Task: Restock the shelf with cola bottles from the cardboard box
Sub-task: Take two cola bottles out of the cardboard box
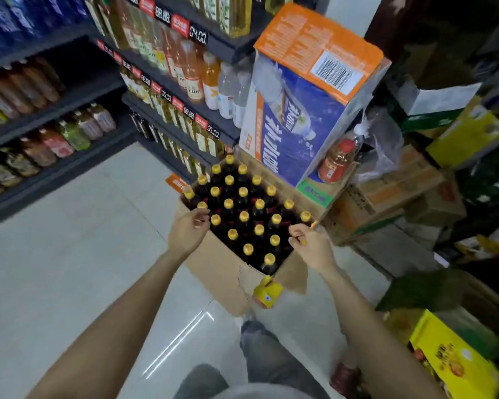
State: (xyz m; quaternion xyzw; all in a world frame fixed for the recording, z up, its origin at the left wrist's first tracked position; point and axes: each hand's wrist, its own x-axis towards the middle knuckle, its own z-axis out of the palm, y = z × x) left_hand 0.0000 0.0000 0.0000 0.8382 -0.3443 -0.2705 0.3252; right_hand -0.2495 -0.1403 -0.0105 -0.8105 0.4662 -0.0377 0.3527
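Note:
An open cardboard box (213, 272) stands on the floor, packed with several dark cola bottles (244, 216) with yellow caps. My left hand (186, 230) is at the box's left side, its fingers curled around the neck of a bottle just under its cap (202, 205). At the right side, my right hand (310, 244) pinches the top of another bottle; only a bit of yellow cap (303, 242) shows between its fingers. Dark shelves (78, 96) holding drink bottles run along the left and the back.
A blue and orange carton (300, 110) leans on stacked cardboard boxes (386, 197) right behind the box. More cartons and a yellow box (450, 361) crowd the right side. A small yellow pack (267, 292) lies at the box's near corner. My leg (265, 355) is below.

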